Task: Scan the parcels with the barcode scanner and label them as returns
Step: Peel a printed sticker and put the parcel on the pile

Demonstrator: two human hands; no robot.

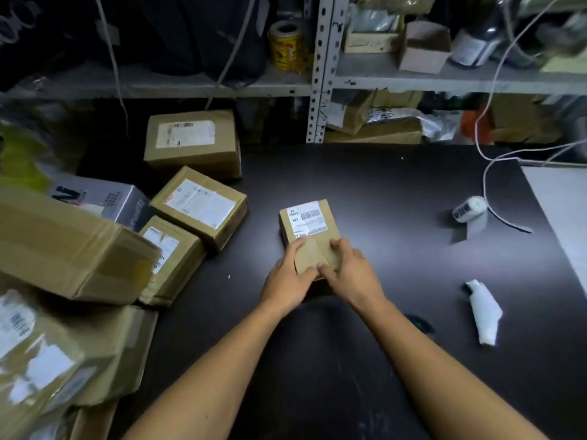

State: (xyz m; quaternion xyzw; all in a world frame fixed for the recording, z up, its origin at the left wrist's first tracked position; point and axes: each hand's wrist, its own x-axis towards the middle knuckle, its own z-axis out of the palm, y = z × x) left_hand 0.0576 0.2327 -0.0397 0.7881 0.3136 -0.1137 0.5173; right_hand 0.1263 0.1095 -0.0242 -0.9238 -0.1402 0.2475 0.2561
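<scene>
- The small brown cardboard parcel with a white barcoded shipping label lies flat near the middle of the dark matte tabletop, label end pointing away from the person
- The left hand grips its near left corner, fingers laid over the top face and thumb along the near edge; the right hand grips the near right corner the same way, fingers curled over the taped seam
- Both hands sit on the bare near half, so the label is uncovered; keeping them there seems wise for a scan
- To do this step well, I judge the parcel should be squared with the barcode face up, then one hand freed for the scanner
- The white handheld barcode scanner lies on its side well to the right of the parcel, within the right hand's side
- A white roll of printed labels stands farther back on the right, a white cable looping close by it
- A heap of brown cardboard boxes with white labels crowds the left of the table; nearest box is near the parcel but apart
- Nothing lies between parcel and scanner; the loose cable could snag a reach toward the roll
- Grey metal shelving behind holds more cartons and a yellow roll of tape
</scene>
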